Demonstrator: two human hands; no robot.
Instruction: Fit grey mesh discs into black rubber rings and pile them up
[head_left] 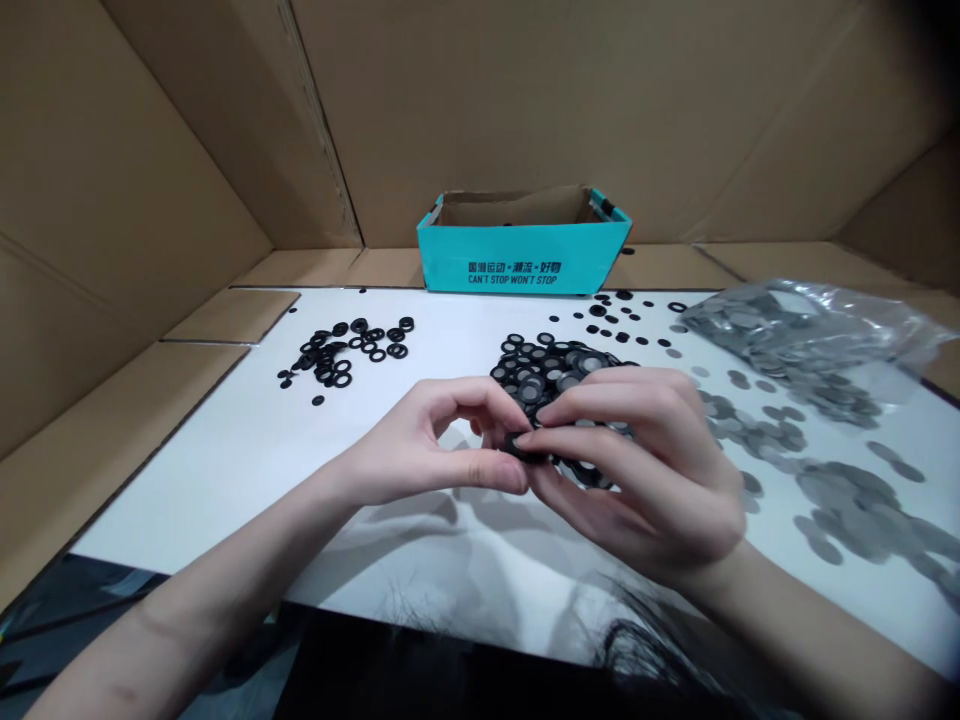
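Both hands meet over the middle of the white table (pixel 360 570). My left hand (pixel 435 445) pinches a small black ring (pixel 523 446) between thumb and fingers. From the other side, the fingertips of my right hand (pixel 645 460) are closed on the same ring. Its far side and any disc inside it are hidden by fingers. Just behind and beneath my right fingers lies a heap of black rings with grey discs in their centres (pixel 532 388). Black rings without discs (pixel 342 368) are piled farther left.
A turquoise open box (pixel 525 258) stands at the back. At right, a clear plastic bag (pixel 810 320) spills thin grey discs, with more grey discs (pixel 847 500) spread nearer. Small black pieces (pixel 611 320) lie scattered before the box. Cardboard walls (pixel 600 100) enclose the table.
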